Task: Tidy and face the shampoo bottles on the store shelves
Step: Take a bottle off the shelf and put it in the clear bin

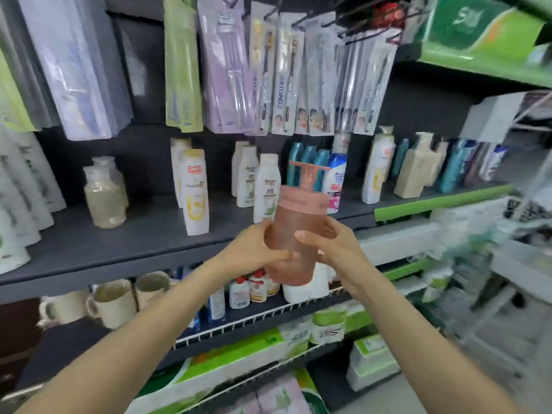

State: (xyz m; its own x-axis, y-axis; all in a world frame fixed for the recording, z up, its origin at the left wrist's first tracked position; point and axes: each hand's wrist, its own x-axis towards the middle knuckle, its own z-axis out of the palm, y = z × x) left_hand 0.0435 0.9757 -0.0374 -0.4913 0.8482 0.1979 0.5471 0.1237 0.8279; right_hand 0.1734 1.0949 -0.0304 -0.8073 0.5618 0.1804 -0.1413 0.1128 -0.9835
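I hold a pink pump bottle [294,225] upright in front of the dark grey shelf [125,246]. My left hand [257,249] wraps its left side and my right hand [331,246] grips its right side, thumb across the front. Behind it on the shelf stand white shampoo bottles [265,189], a white bottle with a yellow label [195,192], teal bottles [307,162] and a blue-and-white bottle [336,180]. More teal and cream bottles [418,168] stand to the right.
Toothbrush packs [283,79] hang above the shelf. A clear jar [104,195] stands at the left. Below are mugs [113,303], small bottles [248,291] behind a wire rail, and tissue packs [239,363]. Cluttered bags fill the right side.
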